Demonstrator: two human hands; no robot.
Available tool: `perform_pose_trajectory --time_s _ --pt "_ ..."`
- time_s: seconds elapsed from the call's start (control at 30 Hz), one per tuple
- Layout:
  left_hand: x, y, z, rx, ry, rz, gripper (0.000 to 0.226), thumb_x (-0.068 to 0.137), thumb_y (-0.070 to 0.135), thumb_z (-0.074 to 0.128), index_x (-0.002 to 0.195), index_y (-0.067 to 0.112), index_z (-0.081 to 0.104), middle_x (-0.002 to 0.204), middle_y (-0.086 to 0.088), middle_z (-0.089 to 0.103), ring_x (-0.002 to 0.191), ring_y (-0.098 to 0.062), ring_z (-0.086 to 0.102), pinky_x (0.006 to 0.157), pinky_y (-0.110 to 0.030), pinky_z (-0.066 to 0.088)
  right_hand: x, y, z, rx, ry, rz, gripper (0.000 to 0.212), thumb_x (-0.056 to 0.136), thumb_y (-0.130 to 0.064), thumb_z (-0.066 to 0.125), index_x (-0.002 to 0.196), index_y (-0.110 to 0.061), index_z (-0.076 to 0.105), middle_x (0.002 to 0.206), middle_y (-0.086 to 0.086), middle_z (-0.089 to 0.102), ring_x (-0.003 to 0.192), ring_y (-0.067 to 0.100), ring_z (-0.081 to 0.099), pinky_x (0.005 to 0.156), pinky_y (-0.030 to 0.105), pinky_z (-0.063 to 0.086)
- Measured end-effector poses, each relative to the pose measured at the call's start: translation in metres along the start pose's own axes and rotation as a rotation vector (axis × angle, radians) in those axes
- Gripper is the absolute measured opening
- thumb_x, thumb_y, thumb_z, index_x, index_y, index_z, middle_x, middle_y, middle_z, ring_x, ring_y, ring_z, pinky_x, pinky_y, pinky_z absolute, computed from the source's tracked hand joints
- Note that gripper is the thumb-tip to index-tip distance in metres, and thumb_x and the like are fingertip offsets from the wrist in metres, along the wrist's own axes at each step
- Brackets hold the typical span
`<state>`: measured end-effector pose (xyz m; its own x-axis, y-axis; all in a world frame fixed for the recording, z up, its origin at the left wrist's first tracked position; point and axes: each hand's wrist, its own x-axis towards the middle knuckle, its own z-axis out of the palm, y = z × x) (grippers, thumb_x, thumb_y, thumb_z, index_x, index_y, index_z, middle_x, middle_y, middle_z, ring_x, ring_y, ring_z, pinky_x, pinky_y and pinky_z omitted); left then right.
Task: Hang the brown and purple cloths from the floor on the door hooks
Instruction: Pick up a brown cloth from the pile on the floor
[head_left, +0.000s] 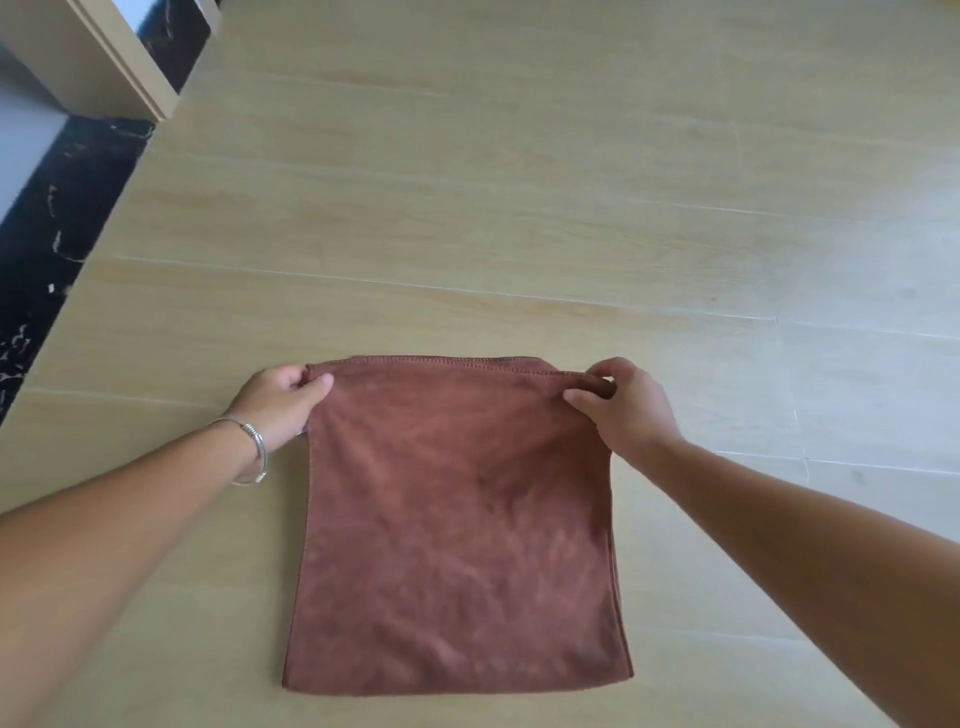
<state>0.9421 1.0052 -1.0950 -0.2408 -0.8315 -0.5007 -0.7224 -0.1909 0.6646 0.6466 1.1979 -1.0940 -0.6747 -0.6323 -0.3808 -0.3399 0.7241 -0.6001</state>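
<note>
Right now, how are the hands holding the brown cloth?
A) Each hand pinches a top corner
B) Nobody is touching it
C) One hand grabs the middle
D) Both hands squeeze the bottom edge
A: the left hand pinches the brown cloth at its top left corner and the right hand pinches the top right corner, while the bottom edge lies free by the wooden floor.

Bright daylight glares off the floor (857, 249) at right (wide-angle bending, soft edges).
</note>
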Motion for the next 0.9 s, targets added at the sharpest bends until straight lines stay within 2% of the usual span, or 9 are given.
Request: perform_pose_trajectory --time_s 0.13,0.23,0.33,0.43,0.5,0.57,0.63,0.73,0.9 --pt "0.041 -0.008 0.018 0.087 0.011 0.047 0.022 0.094 0.027 0.059 0.086 0.009 0.069 0.076 -0.008 0.066 0.056 -0.016 0.054 0.047 -0.013 0.043 0.042 0.018 0.018 -0.038 0.04 -0.031 0.034 0.079 -0.036 0.074 0.108 -0.025 0.059 0.088 -0.006 0.06 0.081 0.015 0.057 0.064 0.025 0.041" --pt "0.056 -0.019 0.025 0.049 0.03 0.056 0.025 0.093 0.03 0.06 0.089 0.007 0.068 0.075 -0.008 0.064 0.063 -0.021 0.058 0.069 -0.031 0.052 0.054 0.029 0.028 0.053 0.101 -0.02 0.033 0.083 -0.032 0.072 0.112 -0.023 0.059 0.085 -0.008 0.059 0.082 0.015 0.058 0.066 0.025 0.041" --pt "0.06 -0.025 0.034 -0.001 0.09 0.045 0.017 0.092 0.027 0.06 0.091 0.012 0.067 0.081 -0.005 0.063 0.074 -0.021 0.058 0.087 -0.048 0.052 0.056 0.036 0.035 0.143 0.116 0.001 0.032 0.088 -0.019 0.064 0.119 -0.02 0.056 0.103 0.0 0.064 0.089 0.015 0.058 0.075 0.026 0.043" --pt "0.051 -0.028 0.046 0.213 0.258 0.112 0.035 0.09 0.022 0.06 0.125 0.019 0.057 0.123 -0.01 0.057 0.107 -0.027 0.057 0.099 -0.042 0.046 0.043 0.038 0.037 -0.018 0.202 -0.101 0.046 0.084 -0.01 0.058 0.128 -0.019 0.05 0.128 0.002 0.051 0.108 0.02 0.053 0.088 0.031 0.044" --pt "0.027 -0.03 0.052 0.41 0.316 0.329 0.052 0.087 0.022 0.06 0.137 0.017 0.047 0.136 -0.014 0.045 0.123 -0.032 0.046 0.104 -0.041 0.039 0.02 0.043 0.037 -0.21 0.191 -0.345 0.051 0.079 -0.008 0.06 0.129 -0.017 0.051 0.133 0.004 0.047 0.116 0.024 0.048 0.095 0.037 0.045" --pt "-0.008 -0.04 0.063 0.647 0.179 0.669 0.059 0.086 0.033 0.055 0.141 0.016 0.045 0.144 -0.013 0.042 0.13 -0.032 0.043 0.108 -0.046 0.036 -0.015 0.058 0.043 -0.388 0.052 -0.672 0.052 0.076 -0.011 0.067 0.127 -0.013 0.055 0.132 0.008 0.051 0.12 0.028 0.049 0.099 0.045 0.045" --pt "-0.047 -0.062 0.077 0.85 -0.027 0.855 0.066 0.085 0.049 0.048 0.144 0.021 0.043 0.151 -0.009 0.038 0.138 -0.027 0.038 0.111 -0.051 0.031 -0.054 0.085 0.053 -0.584 -0.104 -0.878 0.057 0.076 -0.031 0.069 0.129 -0.015 0.057 0.137 0.01 0.052 0.127 0.03 0.048 0.105 0.047 0.04" --pt "-0.083 -0.096 0.096 1.021 -0.222 0.848 0.077 0.081 0.064 0.046 0.147 0.026 0.04 0.154 -0.009 0.034 0.142 -0.025 0.032 0.11 -0.052 0.024 -0.09 0.115 0.065 -0.802 -0.313 -0.864 0.081 0.076 -0.066 0.055 0.14 -0.018 0.048 0.151 0.013 0.037 0.14 0.03 0.033 0.11 0.049 0.026" --pt "-0.063 -0.094 0.096 1.13 -0.242 0.802 0.079 0.081 0.068 0.039 0.149 0.026 0.036 0.156 -0.011 0.029 0.143 -0.027 0.029 0.11 -0.057 0.027 -0.073 0.103 0.065 -0.917 -0.347 -0.823 0.095 0.076 -0.077 0.043 0.148 -0.015 0.037 0.156 0.014 0.026 0.144 0.031 0.025 0.111 0.053 0.025"
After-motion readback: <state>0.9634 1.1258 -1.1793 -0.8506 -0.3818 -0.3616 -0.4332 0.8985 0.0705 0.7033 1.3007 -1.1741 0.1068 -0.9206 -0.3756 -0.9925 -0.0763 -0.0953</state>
